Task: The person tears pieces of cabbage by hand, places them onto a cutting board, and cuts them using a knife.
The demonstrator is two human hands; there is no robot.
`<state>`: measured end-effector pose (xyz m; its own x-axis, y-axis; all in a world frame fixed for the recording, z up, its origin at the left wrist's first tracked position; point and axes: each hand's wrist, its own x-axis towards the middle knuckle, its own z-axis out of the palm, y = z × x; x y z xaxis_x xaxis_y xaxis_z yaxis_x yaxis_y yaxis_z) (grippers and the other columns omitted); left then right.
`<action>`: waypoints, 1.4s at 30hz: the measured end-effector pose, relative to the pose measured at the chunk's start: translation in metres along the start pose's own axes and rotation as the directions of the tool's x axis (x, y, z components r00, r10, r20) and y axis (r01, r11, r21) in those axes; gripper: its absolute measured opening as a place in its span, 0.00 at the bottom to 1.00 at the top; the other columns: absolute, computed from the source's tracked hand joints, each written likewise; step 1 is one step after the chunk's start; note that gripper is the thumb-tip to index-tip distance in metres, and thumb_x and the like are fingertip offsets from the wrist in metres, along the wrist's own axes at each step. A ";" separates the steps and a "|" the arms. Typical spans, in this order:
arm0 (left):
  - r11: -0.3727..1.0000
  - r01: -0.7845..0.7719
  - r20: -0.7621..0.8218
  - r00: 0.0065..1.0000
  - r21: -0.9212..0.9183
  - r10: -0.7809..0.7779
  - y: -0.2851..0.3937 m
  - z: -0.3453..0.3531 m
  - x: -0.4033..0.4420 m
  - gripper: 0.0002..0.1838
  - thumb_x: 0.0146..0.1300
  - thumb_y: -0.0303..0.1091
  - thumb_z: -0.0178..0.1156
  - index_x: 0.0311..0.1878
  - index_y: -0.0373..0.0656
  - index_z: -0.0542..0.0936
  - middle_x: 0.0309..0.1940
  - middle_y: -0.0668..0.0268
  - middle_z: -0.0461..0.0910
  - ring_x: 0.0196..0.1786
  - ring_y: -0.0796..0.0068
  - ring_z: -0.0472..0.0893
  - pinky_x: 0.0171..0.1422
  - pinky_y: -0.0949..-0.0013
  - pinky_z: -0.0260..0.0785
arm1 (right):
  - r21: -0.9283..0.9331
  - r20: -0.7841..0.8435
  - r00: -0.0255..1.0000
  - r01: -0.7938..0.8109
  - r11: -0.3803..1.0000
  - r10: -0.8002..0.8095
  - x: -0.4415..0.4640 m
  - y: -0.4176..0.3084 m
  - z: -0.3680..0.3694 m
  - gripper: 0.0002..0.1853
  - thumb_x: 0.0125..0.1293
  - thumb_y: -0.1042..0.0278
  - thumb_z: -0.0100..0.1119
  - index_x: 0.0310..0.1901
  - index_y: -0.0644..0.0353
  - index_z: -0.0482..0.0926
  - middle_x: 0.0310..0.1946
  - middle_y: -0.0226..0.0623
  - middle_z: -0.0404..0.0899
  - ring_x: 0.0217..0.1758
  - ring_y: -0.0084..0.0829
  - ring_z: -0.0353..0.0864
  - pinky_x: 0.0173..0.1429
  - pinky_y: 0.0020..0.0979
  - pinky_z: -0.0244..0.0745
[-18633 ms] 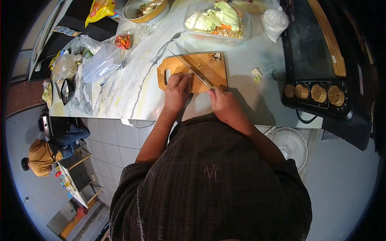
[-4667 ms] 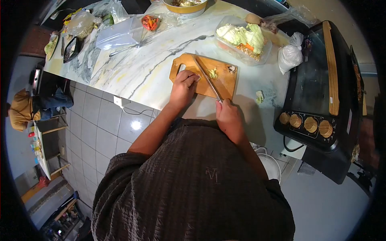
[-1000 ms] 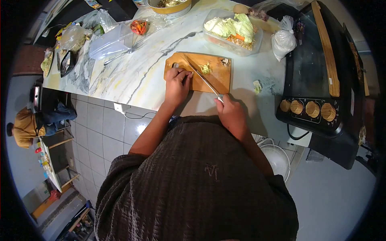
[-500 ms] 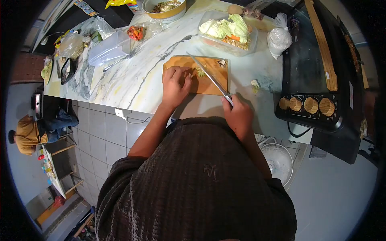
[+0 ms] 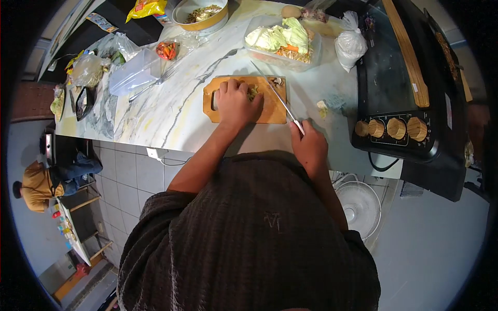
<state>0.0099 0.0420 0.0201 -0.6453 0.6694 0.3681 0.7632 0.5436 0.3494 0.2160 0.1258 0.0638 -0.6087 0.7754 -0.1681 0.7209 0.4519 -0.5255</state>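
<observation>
A wooden cutting board (image 5: 272, 111) lies near the counter's front edge. My left hand (image 5: 237, 103) is over its left half, fingers spread, beside a small heap of chopped pale green pieces (image 5: 252, 93); whatever is beneath the palm is hidden. My right hand (image 5: 310, 146) is closed round the handle of a long knife (image 5: 280, 99), whose blade slants up and left across the board's right side. A small pale scrap (image 5: 277, 81) sits at the board's upper right corner. Behind the board, a clear container (image 5: 282, 59) holds cabbage leaves (image 5: 294, 35) and shredded vegetables.
A black oven (image 5: 410, 93) with wooden knobs stands at right, near a knotted bag of white powder (image 5: 350, 48). A bowl (image 5: 200, 15), red chillies (image 5: 167, 50), an empty plastic tub (image 5: 136, 72) and a fork are at left. Another person (image 5: 37, 186) sits far left.
My left hand has moved right over the board, its fingers spreading beside the chopped pieces. The knife, still in my right hand, has shifted to the board's right side.
</observation>
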 end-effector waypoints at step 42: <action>0.973 -0.126 0.020 0.991 -0.191 0.133 -0.008 0.005 0.008 0.10 0.54 0.41 0.72 0.38 0.49 0.88 0.43 0.65 0.80 0.53 0.60 0.76 0.56 0.54 0.62 | 0.069 0.010 0.999 -0.040 0.997 0.039 0.009 0.013 0.005 0.23 0.73 0.43 0.55 0.38 0.59 0.80 0.30 0.53 0.83 0.39 0.60 0.82 0.44 0.54 0.74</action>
<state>-0.0013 0.0457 0.0164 -0.5377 0.7454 0.3941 0.8180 0.3478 0.4582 0.2184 0.1368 0.0514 -0.5830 0.7883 -0.1966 0.7200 0.3892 -0.5746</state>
